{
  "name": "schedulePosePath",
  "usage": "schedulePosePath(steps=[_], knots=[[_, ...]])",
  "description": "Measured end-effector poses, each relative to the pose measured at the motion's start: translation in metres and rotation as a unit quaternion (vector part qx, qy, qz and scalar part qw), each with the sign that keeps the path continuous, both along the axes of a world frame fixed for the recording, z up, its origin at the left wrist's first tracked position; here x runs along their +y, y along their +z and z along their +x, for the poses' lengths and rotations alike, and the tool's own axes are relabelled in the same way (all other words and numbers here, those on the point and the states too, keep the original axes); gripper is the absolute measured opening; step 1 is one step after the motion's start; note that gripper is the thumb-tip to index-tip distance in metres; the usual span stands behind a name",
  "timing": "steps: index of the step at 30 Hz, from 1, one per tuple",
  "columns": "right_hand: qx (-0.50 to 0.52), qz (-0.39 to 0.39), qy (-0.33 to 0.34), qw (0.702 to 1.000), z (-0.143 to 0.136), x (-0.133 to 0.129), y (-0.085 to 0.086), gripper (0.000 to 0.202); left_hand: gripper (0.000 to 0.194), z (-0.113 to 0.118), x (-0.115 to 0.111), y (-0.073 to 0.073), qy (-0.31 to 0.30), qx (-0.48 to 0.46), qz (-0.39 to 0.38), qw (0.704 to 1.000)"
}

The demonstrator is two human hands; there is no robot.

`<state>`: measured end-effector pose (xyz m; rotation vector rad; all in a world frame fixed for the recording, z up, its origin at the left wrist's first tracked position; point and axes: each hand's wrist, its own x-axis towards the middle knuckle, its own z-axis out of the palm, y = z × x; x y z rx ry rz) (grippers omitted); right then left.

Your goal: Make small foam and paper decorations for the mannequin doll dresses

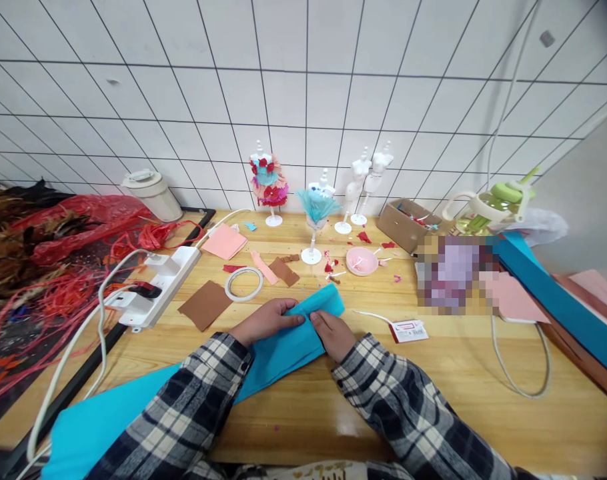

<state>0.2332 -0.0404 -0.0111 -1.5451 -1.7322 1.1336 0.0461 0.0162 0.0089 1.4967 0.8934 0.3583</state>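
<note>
A long strip of blue crepe paper (283, 353) runs from the lower left across the table, its far end folded over. My left hand (271, 321) grips the folded part near its top edge, thumb lying on the paper. Close beside it, my right hand (334, 333) pinches the same paper with thumb and fingers. Part of the strip passes under my left sleeve and is hidden. Beyond my hands stands a small white dress form (312, 250) with a blue paper skirt. Left of it is another dress form (268, 177) in red, pink and blue paper.
A tape roll (244, 298), brown paper (206, 305) and pink paper (224, 241) lie left of centre. A power strip (161, 287) with cables stands further left. A pink dish (362, 270), a cardboard box (407, 225) and a price tag (408, 331) are on the right.
</note>
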Motion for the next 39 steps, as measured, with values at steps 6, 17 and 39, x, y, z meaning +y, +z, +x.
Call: schedulePosePath(steps=[6,17,39], knots=[[-0.008,-0.033,-0.004,0.999,-0.0004,0.0009,0.0018,0.037,0.036,0.0006,-0.002,0.0018,-0.001,0.01,0.055,0.998],[0.109,-0.09,0.02,0.99,0.0018,0.0071,-0.0041,0.052,0.04,-0.0013,-0.0013,-0.0054,0.02,-0.002,-0.022,1.0],[0.162,-0.079,-0.003,0.984,-0.0047,0.0035,-0.0078,0.05,0.038,-0.0014,-0.0017,-0.0054,0.042,-0.026,-0.02,0.999]])
